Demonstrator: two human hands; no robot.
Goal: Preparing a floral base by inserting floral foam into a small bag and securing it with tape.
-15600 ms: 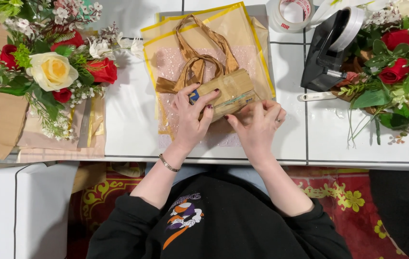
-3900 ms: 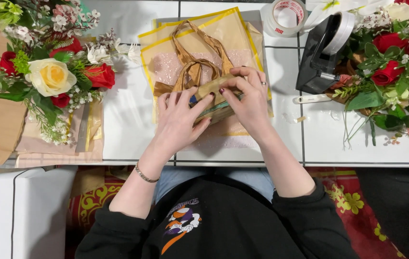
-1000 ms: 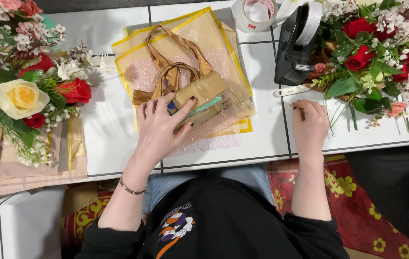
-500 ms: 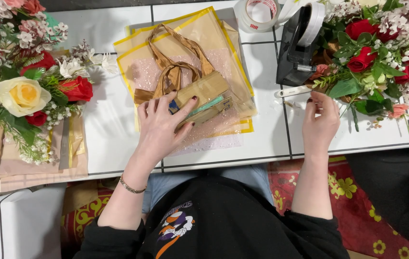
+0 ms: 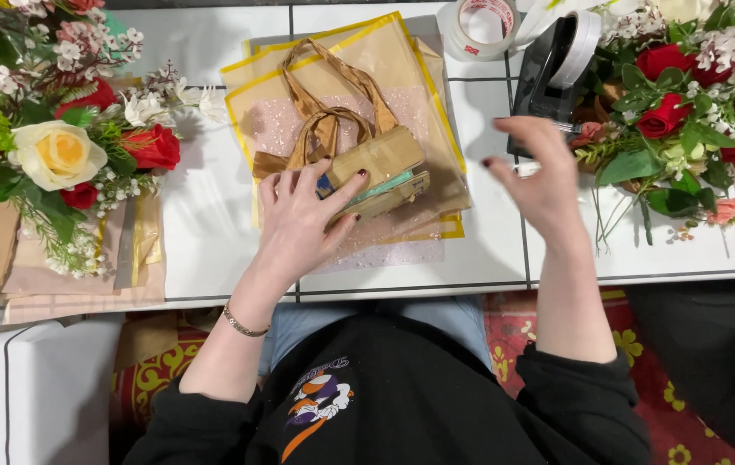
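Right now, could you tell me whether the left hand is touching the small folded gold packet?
Touching. The head view shows the left hand pressed flat, fingertips lying on the folded gold packet, no gap between them. The right hand hovers clear of it.

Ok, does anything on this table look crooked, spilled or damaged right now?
Nothing looks spilled or damaged. The small tan box sits askew on the gold-edged wrapping sheets, pinned by the left hand. The right hand hovers empty near the black tape dispenser.
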